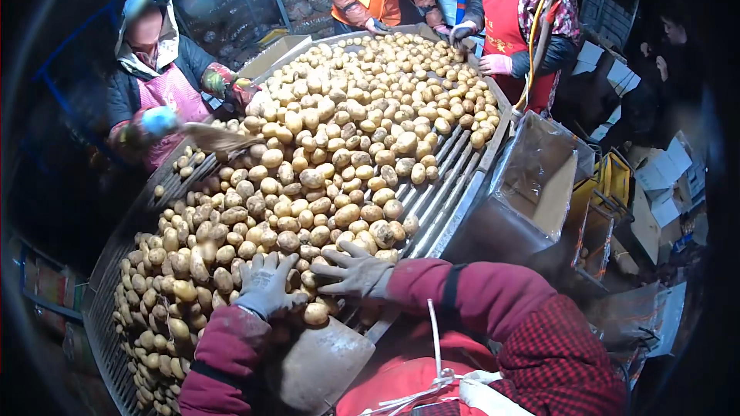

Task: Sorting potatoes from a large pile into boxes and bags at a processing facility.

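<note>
A large heap of potatoes (324, 173) covers most of a slatted metal sorting table (448, 176) before me. My left hand (266, 284), in a grey work glove, rests on the near edge of the heap with its fingers spread. Just to its right, my right hand (359, 273), gloved the same way, lies over potatoes with its fingers apart. Neither hand grips a potato that I can see. A few potatoes sit between the hands, above a worn metal plate (326, 361) at the table's near edge.
At the left, a person in a pink apron (173, 95) holds a flat paddle-like tool (219, 137) against the heap. Two co-workers stand at the far edge, their gloved hands by the potatoes. Right of the table is a plastic-lined carton (535, 185); a yellow crate (613, 182) lies beyond.
</note>
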### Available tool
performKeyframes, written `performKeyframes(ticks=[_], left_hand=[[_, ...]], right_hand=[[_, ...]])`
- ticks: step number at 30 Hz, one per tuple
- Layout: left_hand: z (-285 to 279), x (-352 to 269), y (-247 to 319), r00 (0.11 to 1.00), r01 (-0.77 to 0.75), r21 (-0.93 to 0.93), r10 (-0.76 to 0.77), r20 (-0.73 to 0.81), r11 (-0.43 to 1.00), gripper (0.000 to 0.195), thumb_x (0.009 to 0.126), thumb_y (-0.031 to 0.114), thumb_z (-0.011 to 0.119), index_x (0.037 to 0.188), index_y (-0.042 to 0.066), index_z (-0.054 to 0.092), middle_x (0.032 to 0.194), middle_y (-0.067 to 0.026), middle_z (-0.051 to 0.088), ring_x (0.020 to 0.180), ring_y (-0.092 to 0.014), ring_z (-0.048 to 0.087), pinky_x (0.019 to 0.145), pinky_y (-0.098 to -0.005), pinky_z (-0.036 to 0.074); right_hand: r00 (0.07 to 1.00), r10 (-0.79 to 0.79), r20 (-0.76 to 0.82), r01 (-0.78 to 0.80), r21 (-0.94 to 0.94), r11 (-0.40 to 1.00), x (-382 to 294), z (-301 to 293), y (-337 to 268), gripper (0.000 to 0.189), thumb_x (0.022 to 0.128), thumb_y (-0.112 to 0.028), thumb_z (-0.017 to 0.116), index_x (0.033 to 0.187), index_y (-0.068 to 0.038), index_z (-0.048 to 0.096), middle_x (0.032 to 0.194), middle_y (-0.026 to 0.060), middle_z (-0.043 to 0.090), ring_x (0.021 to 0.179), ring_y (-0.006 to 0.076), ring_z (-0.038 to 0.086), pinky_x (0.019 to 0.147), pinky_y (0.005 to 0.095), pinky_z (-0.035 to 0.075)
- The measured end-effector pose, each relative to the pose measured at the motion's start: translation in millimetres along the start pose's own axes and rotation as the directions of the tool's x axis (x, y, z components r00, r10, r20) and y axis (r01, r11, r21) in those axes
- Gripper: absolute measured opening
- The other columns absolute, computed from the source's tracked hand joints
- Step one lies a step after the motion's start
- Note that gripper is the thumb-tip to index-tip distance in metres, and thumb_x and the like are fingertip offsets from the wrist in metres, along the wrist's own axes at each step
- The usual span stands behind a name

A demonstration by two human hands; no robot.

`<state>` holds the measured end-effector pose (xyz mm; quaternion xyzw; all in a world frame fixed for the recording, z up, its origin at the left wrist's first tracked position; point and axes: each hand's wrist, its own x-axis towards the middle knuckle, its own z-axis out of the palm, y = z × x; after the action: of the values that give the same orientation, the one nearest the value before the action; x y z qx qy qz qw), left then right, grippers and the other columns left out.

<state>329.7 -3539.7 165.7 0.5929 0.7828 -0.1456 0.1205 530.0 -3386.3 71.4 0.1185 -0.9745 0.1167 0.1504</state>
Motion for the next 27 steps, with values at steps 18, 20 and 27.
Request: performKeyframes(ticks=[18,20,27], left_hand=[[26.4,16.1,19.8,0.900,0.146,-0.047,-0.152,-0.408,0.988,0.051,0.080,0.039,0.071,0.118,0.006,0.066,0.128,-0.0182,0.056,0.128,-0.044,0.044,0.114,-0.0695,0.019],[30.1,17.2,18.3,0.888,0.148,-0.086,-0.171,-0.427,0.985,0.045,0.083,0.039,0.069,0.113,0.006,0.068,0.129,-0.0203,0.058,0.131,-0.045,0.043,0.114,-0.0735,0.014],[29.5,19.8,24.0,0.915,0.119,-0.110,-0.153,-0.374,0.987,0.061,0.092,0.041,0.062,0.144,0.010,0.058,0.139,-0.0248,0.058,0.129,-0.050,0.048,0.113,-0.0665,0.027]], right_hand=[[0.445,0.895,0.036,-0.895,0.030,0.444,-33.8,-96.0,354.7,0.046,0.094,-0.041,0.054,0.126,-0.009,0.063,0.125,0.0196,0.064,0.117,0.0378,0.062,0.100,0.0492,0.048],[0.465,0.883,0.064,-0.883,-0.043,0.468,-39.5,-98.7,377.5,0.050,0.093,-0.043,0.060,0.123,-0.003,0.062,0.125,0.0228,0.063,0.115,0.0402,0.064,0.096,0.0507,0.050],[0.389,0.921,-0.012,-0.919,0.054,0.390,-43.0,-19.9,443.6,0.033,0.093,-0.015,0.047,0.114,-0.002,0.068,0.117,0.0255,0.069,0.110,0.0405,0.068,0.094,0.0523,0.053]])
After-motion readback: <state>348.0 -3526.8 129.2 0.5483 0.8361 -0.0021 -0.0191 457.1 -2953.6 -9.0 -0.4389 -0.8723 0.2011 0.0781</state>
